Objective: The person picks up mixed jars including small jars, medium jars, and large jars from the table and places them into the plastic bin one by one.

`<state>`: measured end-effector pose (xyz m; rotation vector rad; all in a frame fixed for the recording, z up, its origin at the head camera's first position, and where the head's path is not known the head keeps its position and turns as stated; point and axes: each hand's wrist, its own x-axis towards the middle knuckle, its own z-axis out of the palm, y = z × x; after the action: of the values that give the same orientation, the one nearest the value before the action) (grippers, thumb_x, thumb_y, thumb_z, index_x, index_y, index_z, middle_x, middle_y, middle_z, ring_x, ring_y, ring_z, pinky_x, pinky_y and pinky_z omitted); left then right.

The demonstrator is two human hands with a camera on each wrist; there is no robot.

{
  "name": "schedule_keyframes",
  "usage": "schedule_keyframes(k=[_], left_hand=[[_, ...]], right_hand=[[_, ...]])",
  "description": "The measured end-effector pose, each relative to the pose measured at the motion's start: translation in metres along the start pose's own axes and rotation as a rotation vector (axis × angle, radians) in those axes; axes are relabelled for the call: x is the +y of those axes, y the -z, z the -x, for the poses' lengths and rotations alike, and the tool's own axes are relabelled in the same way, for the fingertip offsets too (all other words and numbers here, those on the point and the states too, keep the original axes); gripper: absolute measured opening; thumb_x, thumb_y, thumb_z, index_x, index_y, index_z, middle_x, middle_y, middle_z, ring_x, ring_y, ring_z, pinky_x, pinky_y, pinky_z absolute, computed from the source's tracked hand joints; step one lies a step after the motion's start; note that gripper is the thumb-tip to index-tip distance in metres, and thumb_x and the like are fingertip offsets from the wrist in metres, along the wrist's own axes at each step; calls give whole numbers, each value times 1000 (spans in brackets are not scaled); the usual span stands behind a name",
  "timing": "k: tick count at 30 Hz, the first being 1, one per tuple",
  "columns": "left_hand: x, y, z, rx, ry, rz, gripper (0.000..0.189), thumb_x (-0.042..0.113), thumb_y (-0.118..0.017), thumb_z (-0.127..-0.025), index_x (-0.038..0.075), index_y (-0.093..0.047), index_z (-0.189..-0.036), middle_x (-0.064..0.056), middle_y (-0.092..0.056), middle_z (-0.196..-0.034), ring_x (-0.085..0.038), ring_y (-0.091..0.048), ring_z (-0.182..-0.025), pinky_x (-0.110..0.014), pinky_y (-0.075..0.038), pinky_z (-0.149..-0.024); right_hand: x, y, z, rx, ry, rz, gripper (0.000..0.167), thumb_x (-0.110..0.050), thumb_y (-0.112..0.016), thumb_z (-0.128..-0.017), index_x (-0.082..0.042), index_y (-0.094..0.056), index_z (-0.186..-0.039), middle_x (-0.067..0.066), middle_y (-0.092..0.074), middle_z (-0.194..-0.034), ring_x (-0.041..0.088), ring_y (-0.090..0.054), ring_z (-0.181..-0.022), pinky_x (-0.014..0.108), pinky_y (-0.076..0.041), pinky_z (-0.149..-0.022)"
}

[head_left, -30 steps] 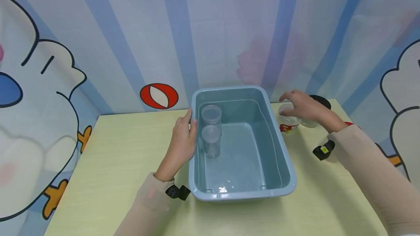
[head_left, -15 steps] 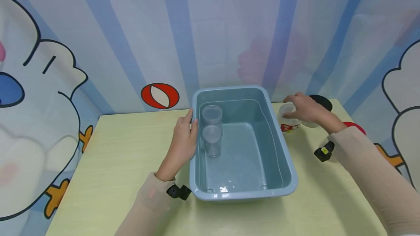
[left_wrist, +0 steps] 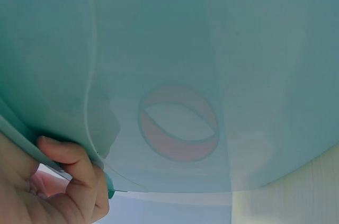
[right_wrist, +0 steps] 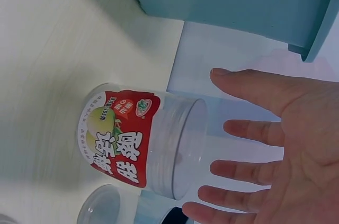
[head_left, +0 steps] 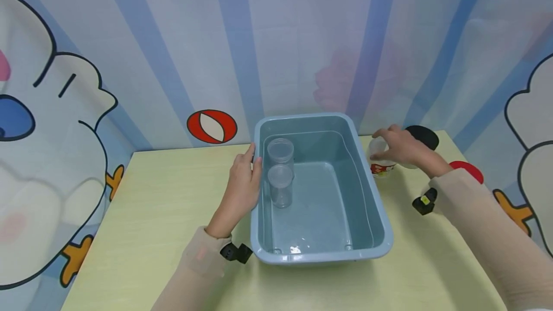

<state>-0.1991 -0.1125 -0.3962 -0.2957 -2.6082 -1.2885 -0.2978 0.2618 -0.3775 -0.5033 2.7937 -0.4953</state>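
A light blue plastic tub (head_left: 321,257) stands in the middle of the table. My left hand (head_left: 239,184) grips its left rim, and the left wrist view shows bent fingers (left_wrist: 82,173) hooked at the rim. Two clear plastic jars lie inside along the left wall, a far jar (head_left: 281,150) and a near jar (head_left: 280,187). Right of the tub stands a clear jar with a red label (right_wrist: 124,136). Just above its mouth is my right hand (head_left: 402,147), fingers spread and apart from the jar in the right wrist view.
A black round lid or top (head_left: 423,137) sits at the back right, partly behind the right hand. Near the right sleeve is a red round lid (head_left: 468,172). Another clear container (right_wrist: 100,208) stands beside the labelled jar. A patterned curtain (head_left: 298,37) hangs behind the table.
My right hand has lowered slightly and shifted a little right over the labelled jar. More of the red lid shows. The left hand keeps its hold on the tub's rim.
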Motion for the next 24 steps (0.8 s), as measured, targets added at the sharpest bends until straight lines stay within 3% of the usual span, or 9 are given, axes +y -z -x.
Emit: schedule_keyframes(k=[24], left_hand=[[0,0,0,2,-6,0,51,12,-43,-107,-10,-30,-151,-22,-52,-106,-28,-49,-89,-39,-50,-69]], right_hand=[[8,-11,-8,-9,-45,-38,70,-26,-72,-92,6,-40,-145,38,-37,-131,52,-39,-107,60,-46,-76]])
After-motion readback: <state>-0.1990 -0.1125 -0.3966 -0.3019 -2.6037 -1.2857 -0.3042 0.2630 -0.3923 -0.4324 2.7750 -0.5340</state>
